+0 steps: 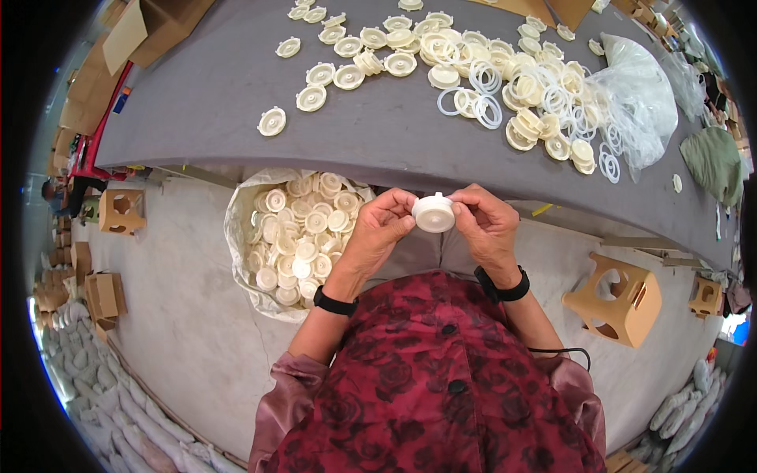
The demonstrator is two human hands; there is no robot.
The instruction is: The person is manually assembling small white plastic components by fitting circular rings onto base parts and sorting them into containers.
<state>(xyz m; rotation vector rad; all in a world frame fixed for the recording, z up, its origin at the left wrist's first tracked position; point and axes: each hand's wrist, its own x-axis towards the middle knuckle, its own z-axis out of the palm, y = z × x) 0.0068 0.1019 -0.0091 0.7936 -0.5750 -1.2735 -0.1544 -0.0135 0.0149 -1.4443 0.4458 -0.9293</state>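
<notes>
Between my two hands, just off the table's near edge, is a round cream plastic cap [434,214] with small tabs on its rim. My left hand [386,229] pinches its left side between thumb and fingers. On the opposite side my right hand [485,225] grips the rim the same way. Whether a ring sits on the cap cannot be made out. Many similar caps [348,76] lie scattered over the grey table, and translucent sealing rings [489,112] are mixed among them at the right. A white sack [240,236] full of such caps stands below the table, left of my hands.
A clear plastic bag [639,102] lies on the table's right, near a green cloth [711,162]. Tan plastic stools [619,299] stand on the floor at right and left. Cardboard boxes [102,296] are at the left, and filled sacks [102,394] line the lower left.
</notes>
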